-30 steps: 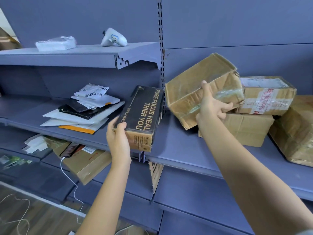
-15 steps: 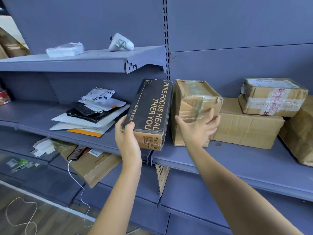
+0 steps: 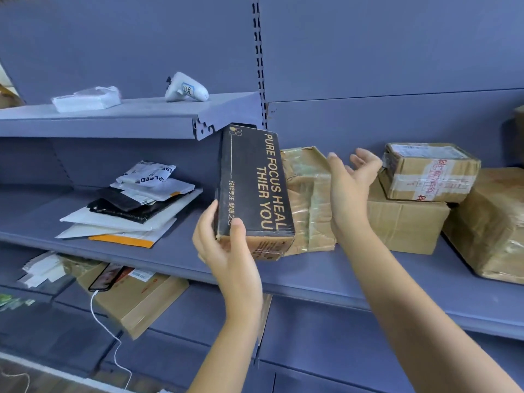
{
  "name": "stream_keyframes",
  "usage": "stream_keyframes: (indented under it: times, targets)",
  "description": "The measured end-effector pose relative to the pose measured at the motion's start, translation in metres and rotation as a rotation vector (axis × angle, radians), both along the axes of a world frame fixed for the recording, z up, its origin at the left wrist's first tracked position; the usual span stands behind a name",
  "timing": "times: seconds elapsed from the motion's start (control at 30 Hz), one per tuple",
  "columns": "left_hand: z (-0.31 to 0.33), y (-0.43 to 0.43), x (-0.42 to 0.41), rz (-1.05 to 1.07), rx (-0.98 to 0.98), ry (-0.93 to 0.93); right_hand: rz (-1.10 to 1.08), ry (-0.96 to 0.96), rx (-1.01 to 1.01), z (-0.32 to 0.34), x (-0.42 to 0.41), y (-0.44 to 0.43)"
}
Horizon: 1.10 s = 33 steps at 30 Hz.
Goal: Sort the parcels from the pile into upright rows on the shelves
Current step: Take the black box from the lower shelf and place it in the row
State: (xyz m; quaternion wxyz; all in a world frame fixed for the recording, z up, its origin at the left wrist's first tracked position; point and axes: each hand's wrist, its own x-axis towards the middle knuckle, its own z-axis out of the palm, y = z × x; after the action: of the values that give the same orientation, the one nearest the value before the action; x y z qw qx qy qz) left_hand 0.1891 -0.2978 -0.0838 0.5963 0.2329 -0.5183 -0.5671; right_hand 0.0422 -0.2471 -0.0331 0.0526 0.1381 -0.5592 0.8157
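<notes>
My left hand (image 3: 226,251) grips the lower end of a black box (image 3: 252,188) with gold lettering, held upright on the middle shelf (image 3: 326,273). A taped brown parcel (image 3: 307,199) stands upright right beside it. My right hand (image 3: 348,188) hovers just right of that parcel with fingers spread, holding nothing. Further right, a small taped box (image 3: 431,171) lies on a larger brown box (image 3: 405,225), and a big tape-wrapped parcel (image 3: 490,225) sits at the far right.
A loose stack of flat mailers (image 3: 130,205) lies on the middle shelf at left. The upper shelf carries a white packet (image 3: 86,98) and a white scanner (image 3: 185,87). Below, a phone (image 3: 107,277) with a cable rests on a flat brown box (image 3: 141,302).
My right hand stood the taped brown parcel upright next to the black box, then let go and drew back to the right with fingers spread. The left hand kept hold of the black box.
</notes>
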Motion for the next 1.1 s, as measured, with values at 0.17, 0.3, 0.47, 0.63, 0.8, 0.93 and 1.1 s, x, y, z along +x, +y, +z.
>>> stream_keyframes:
  times: [0.17, 0.3, 0.47, 0.63, 0.8, 0.93, 1.1]
  targets:
    - [0.001, 0.044, -0.008, -0.091, 0.01, 0.129, 0.372, -0.022, 0.252, 0.015, 0.014, 0.024]
    - [0.014, 0.054, -0.016, -0.101, -0.2, 0.163, 0.606, -0.088, 0.066, 0.021, 0.022, 0.043]
    - [0.018, 0.06, -0.04, -0.106, -0.47, 0.125, 0.587, -0.06, -0.107, 0.024, 0.007, 0.069]
    - [-0.004, 0.071, -0.064, -0.295, -0.443, 0.06, 0.446, -0.109, -0.144, -0.001, -0.013, 0.096]
    - [-0.015, 0.073, -0.076, -0.522, -0.354, -0.085, 0.212, -0.061, -0.103, -0.019, -0.018, 0.124]
    - [-0.012, 0.074, -0.098, -0.8, -0.364, -0.328, -0.138, 0.052, 0.154, -0.025, -0.012, 0.148]
    - [-0.03, 0.09, -0.124, -0.987, -0.284, -0.477, -0.258, 0.105, 0.206, -0.041, -0.002, 0.167]
